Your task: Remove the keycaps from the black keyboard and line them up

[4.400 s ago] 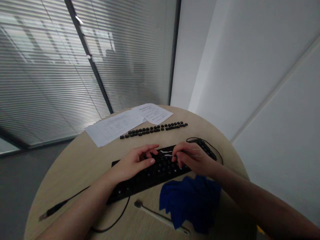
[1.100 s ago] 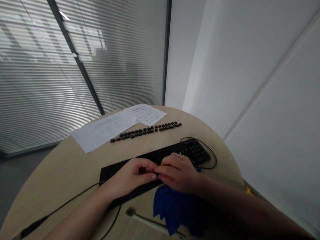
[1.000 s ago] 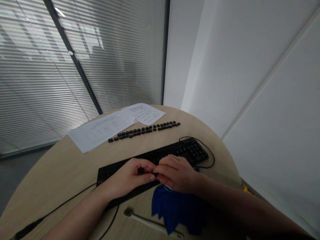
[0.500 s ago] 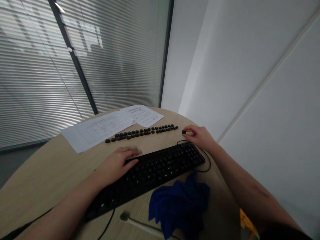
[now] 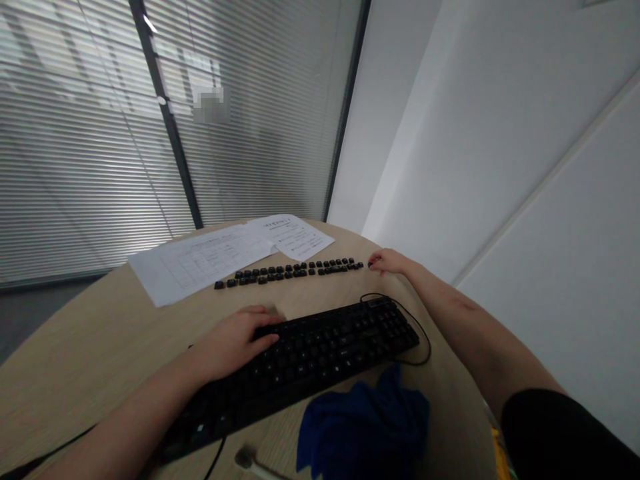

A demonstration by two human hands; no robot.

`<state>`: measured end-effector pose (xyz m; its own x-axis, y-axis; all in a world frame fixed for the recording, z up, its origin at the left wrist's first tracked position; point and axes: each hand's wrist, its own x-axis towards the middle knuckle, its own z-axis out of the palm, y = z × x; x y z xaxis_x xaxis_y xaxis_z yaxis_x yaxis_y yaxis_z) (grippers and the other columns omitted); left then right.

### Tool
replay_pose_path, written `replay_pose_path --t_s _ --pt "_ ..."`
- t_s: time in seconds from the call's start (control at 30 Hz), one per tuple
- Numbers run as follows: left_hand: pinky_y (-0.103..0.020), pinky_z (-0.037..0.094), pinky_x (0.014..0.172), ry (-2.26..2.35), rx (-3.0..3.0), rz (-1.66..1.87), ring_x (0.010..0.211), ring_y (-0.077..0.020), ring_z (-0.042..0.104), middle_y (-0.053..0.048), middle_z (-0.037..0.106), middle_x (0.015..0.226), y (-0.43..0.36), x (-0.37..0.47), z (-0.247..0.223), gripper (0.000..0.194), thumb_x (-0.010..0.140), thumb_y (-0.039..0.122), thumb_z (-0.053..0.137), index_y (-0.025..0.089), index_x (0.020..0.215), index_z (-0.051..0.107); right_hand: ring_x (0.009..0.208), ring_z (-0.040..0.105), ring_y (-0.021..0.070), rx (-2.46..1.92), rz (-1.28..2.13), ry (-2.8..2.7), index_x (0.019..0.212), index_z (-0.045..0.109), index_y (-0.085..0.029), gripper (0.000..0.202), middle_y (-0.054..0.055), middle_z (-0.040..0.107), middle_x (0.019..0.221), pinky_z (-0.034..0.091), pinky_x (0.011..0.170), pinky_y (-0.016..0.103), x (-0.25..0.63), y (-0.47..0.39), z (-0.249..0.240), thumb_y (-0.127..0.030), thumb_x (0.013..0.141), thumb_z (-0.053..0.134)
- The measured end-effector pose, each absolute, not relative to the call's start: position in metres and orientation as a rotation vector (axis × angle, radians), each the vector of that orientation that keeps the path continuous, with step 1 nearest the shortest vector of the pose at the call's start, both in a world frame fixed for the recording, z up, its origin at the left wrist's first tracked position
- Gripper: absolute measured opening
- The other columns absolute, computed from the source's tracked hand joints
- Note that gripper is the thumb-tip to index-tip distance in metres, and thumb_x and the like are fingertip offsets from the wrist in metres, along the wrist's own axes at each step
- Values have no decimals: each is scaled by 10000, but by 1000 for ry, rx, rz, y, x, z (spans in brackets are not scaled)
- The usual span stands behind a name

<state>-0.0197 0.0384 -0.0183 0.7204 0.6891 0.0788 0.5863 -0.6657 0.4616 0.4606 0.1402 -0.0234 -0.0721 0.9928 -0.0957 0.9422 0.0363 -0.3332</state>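
A black keyboard (image 5: 310,360) lies at a slant on the round wooden table (image 5: 100,333). My left hand (image 5: 240,340) rests on its upper left edge, fingers apart. Beyond the keyboard, small black keycaps (image 5: 287,274) form two rows. At the right end of these rows my right hand (image 5: 387,261) pinches a black keycap (image 5: 371,265) low over the tabletop; most of that cap is hidden by the fingertips.
Printed papers (image 5: 200,260) lie behind the keycaps on the left. A blue cloth (image 5: 365,427) and a brush (image 5: 247,459) are in front of the keyboard. A cable (image 5: 427,333) loops at its right end. A white wall stands to the right.
My right hand has lowered the keycap closer to the right end of the rows. My left hand still lies on the keyboard. The view has shifted slightly.
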Motion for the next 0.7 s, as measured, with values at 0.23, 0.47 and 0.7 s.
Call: replay_pose_path --t_s 0.23,0.47,0.7 --pt "-455 528 1072 959 2481 363 1161 -292 706 -87 766 1227 40 -22 -20 363 942 354 561 235 1204 782 672 770 173 -2040 455 -2286 1019 813 -213 164 33 830 1045 572 855 301 453 161 -14 -227 867 752" --pt "-458 525 1076 965 2453 377 1161 -286 705 -84 762 1233 41 -23 -22 356 932 348 576 242 1203 781 710 774 185 -2044 460 -2320 1107 804 -199 245 62 822 1110 572 859 312 457 162 -16 -267 884 728" --pt "-452 525 1081 951 2458 381 1175 -293 704 -84 757 1245 42 -23 -24 361 935 340 579 249 1222 778 694 767 184 -2028 451 -2285 1087 817 -198 263 60 829 1067 579 867 321 454 161 -16 -233 831 774"
